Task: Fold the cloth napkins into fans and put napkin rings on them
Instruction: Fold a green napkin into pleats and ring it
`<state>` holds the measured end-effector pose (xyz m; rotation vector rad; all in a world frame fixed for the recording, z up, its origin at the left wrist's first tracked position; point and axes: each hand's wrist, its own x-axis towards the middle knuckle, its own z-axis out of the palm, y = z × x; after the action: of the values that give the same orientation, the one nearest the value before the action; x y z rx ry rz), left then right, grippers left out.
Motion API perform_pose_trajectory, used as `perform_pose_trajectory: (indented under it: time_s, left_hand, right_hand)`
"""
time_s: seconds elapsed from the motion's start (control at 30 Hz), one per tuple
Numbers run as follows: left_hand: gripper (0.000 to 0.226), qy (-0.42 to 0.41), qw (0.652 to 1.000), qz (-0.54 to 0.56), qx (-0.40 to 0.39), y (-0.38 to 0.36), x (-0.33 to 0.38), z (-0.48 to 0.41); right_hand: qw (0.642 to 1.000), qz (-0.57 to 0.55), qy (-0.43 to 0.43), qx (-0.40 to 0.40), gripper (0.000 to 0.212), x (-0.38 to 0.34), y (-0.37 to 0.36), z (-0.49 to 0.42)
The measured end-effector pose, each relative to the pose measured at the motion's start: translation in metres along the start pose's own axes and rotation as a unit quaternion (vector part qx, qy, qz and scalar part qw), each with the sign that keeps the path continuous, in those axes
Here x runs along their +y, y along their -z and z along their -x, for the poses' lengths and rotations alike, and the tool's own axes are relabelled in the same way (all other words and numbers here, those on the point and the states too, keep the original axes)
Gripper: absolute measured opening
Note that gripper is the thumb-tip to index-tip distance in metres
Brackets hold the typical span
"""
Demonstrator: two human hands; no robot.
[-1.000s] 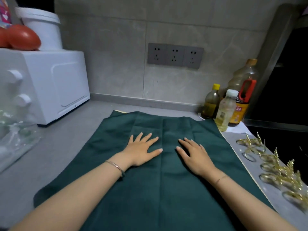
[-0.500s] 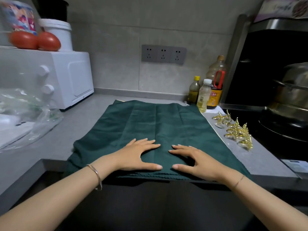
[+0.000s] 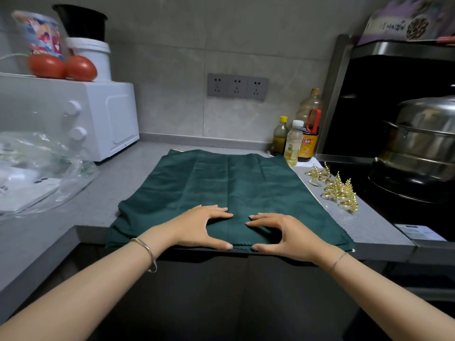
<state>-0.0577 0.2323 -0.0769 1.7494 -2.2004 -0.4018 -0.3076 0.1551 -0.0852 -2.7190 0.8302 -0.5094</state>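
Your left hand (image 3: 199, 227) and right hand (image 3: 283, 236) each keep an open grip: fingers pressed on the dark green cloth napkin (image 3: 229, 183), thumbs along its near hem, nothing pinched. The napkin lies spread at the front edge of the grey stone worktop (image 3: 128, 183), its hem running left to right under both hands, so the first pleat likely folds away from you. The gold leaf-topped napkin rings (image 3: 337, 190) sit by the right edge, nearer your right hand.

Two hands in frame, left hand (image 3: 197, 226) and right hand (image 3: 285, 233); three bottles (image 3: 293, 143), centre right; two tomatoes (image 3: 80, 68), upper left; three wall sockets (image 3: 237, 86); gold napkin rings (image 3: 337, 190) too tightly clustered to count.
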Motion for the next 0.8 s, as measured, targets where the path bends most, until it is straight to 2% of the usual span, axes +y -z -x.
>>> perform_pose_trajectory:
  time_s: [0.23,0.6,0.7,0.8]
  left_hand:
    - [0.059,0.002,0.999,-0.014,0.041,0.003,0.003,0.008]
    - [0.067,0.024,0.999,-0.022,0.037,0.004,0.013,0.018]
    - [0.064,0.023,0.998,-0.035,0.037,0.005,0.010,0.019]
    - [0.055,0.036,0.998,-0.035,0.037,0.011,0.002,0.020]
  right_hand:
    - [0.995,0.055,0.041,0.073,0.032,-0.007,-0.004,0.006]
    - [0.980,0.127,0.103,0.114,0.024,-0.018,-0.006,0.010]
    - [0.981,0.128,0.093,0.111,0.023,-0.014,-0.006,0.009]
    - [0.988,0.057,0.032,0.141,0.019,-0.012,0.001,0.003]
